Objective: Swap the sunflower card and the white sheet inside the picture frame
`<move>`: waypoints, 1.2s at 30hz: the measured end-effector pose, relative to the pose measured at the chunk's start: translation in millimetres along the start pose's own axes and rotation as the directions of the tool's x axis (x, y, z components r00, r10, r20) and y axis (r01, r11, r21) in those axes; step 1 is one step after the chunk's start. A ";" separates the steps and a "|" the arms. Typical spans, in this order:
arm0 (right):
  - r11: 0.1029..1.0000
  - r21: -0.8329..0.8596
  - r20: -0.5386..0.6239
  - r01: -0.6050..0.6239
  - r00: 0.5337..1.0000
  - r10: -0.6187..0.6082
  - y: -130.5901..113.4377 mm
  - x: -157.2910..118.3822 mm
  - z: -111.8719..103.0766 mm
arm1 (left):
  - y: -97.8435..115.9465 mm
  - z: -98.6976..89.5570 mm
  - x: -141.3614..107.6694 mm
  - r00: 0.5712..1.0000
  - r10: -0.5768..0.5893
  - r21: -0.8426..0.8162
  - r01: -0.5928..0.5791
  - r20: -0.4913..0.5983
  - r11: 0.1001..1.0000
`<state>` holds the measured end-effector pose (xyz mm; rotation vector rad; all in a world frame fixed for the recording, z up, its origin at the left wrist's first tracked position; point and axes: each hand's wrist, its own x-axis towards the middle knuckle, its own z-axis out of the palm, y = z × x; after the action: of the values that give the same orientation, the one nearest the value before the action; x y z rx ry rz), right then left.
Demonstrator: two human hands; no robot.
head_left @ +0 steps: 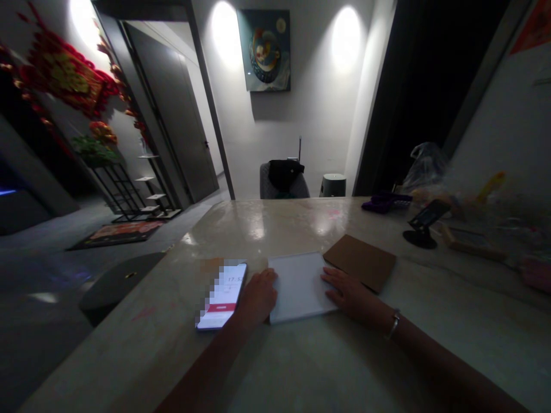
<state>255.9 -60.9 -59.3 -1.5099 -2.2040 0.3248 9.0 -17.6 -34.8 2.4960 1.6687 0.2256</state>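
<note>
A white, flat rectangular pad or thin box [299, 289] lies on the pale stone-topped table [293, 367] between my hands; its exact kind is unclear. At its left edge, my left hand [259, 291] rests with the fingers curled together against the side. My right hand [348, 291] lies over the right edge, its fingers stretched out and slightly apart on the white surface. Behind the right hand is a flat brown board or folder [360, 261], partly next to the white thing. A lit phone [224, 298] lies just left of my left hand.
On the right stand a black phone stand [424, 226], a wooden frame-like tray [471, 244] and a clear plastic bag [426, 169]. A purple item [385, 202] lies near the far edge. Beyond the table is a grey chair [267, 183]; a dark stool [116, 284] is at left.
</note>
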 end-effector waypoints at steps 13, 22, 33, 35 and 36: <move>0.979 0.199 0.235 -0.042 0.972 -0.006 10.3 -5.0 -19.6 | -7.6 -20.8 -11.4 0.972 0.045 -0.132 -0.015 0.229 0.991; 0.959 0.278 0.057 -0.060 0.997 0.046 12.0 -2.8 -11.8 | -8.4 -17.8 -8.8 0.975 0.033 -0.206 0.014 0.222 0.978; 0.931 -0.024 -0.360 -0.363 0.872 0.331 74.1 8.6 -14.0 | -0.1 -19.3 -6.3 0.989 -0.090 -0.253 0.118 0.117 0.960; 0.860 -0.135 -0.399 -0.491 0.822 0.407 85.9 5.2 -16.7 | -0.1 -19.3 -6.3 0.988 -0.111 -0.262 0.135 0.103 0.956; 0.817 -0.172 -0.418 -0.550 0.792 0.445 90.8 3.3 -18.5 | -0.6 -18.9 -6.1 0.988 -0.119 -0.267 0.142 0.099 0.953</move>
<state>338.4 -24.9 -81.7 -2.1228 -1.5772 -0.1237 2.4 -22.5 -16.6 2.1568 1.6377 0.3122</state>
